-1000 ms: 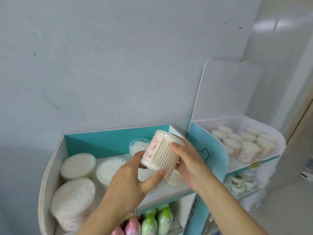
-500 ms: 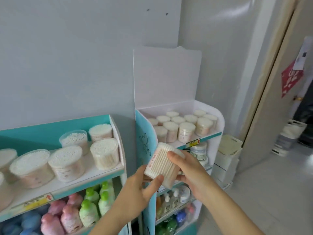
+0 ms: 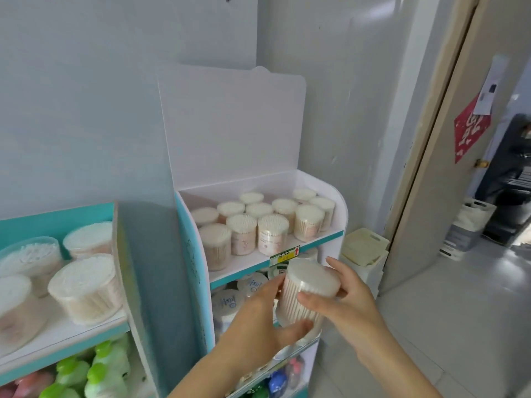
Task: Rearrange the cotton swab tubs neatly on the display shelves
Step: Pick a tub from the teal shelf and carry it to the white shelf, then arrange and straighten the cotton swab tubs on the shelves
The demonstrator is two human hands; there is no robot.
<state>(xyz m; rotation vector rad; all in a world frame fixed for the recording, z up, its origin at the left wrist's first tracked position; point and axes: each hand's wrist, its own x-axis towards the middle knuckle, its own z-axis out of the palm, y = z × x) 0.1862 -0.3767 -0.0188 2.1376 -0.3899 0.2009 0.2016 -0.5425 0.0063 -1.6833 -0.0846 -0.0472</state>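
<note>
Head, left hand [image 3: 254, 320], right hand [image 3: 349, 307] clasping tub [image 3: 311, 278]

I could read no words. The yellow-and-green price tag [image 3: 284, 255] on the teal edge of the white display shelf [image 3: 321, 239] showed a red up-arrow. The red diamond paper sign [image 3: 471, 130] on the pale blue door [image 3: 517, 90] bore blurred white characters.

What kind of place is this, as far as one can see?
Probably a small shop: display shelves hold rows of similar cotton swab tubs, a yellow label sits on one shelf edge, and bottles fill a lower shelf.
</note>
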